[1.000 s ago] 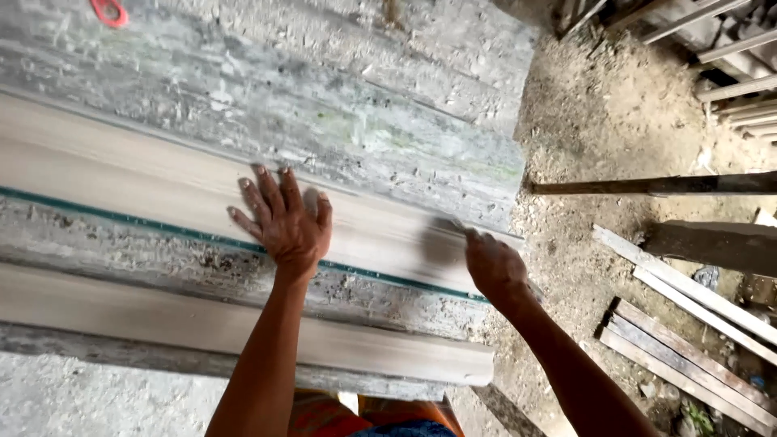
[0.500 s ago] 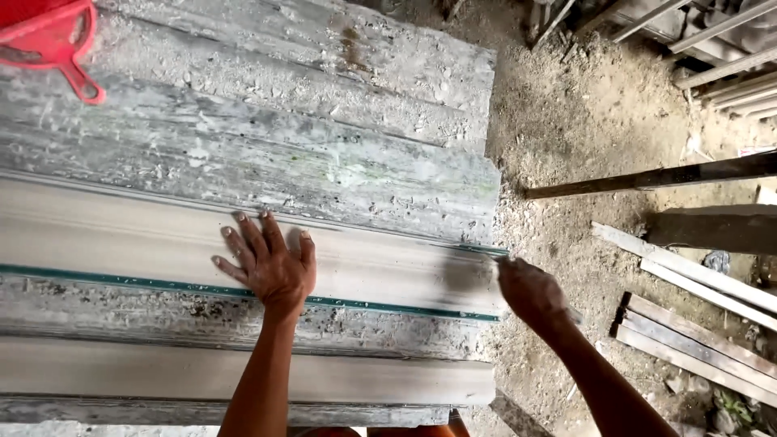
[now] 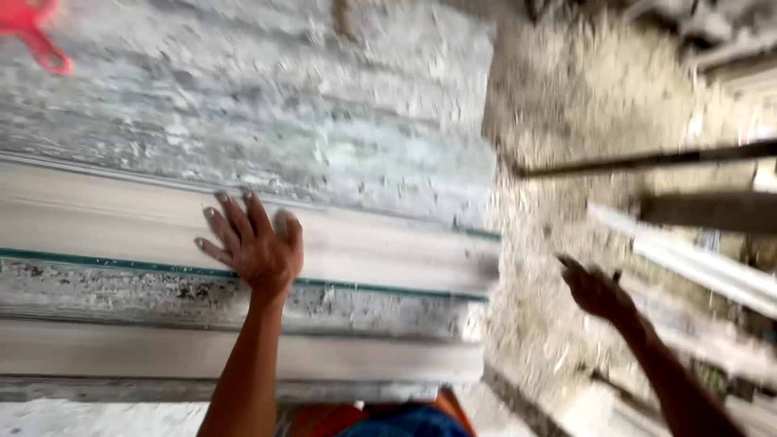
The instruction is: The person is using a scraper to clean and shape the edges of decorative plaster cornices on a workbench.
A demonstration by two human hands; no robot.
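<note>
My left hand (image 3: pixel 255 243) lies flat, fingers spread, on a long pale board (image 3: pixel 105 222) with a green edge line, resting on a weathered grey bench top (image 3: pixel 283 113). My right hand (image 3: pixel 597 290) hovers off the board's right end, over the sawdust-covered ground, holding nothing, fingers loosely apart. A second pale board (image 3: pixel 162 356) lies nearer to me, parallel to the first. The picture is blurred by motion.
A red plastic object (image 3: pixel 32 28) sits at the bench's far left corner. Loose wooden strips (image 3: pixel 696 271) and a dark bar (image 3: pixel 647 160) lie on the sawdust-covered ground (image 3: pixel 558 105) to the right.
My right hand has left the board's right end and moved out to the right over the ground. My left hand stays flat on the board. The view has shifted and blurred.
</note>
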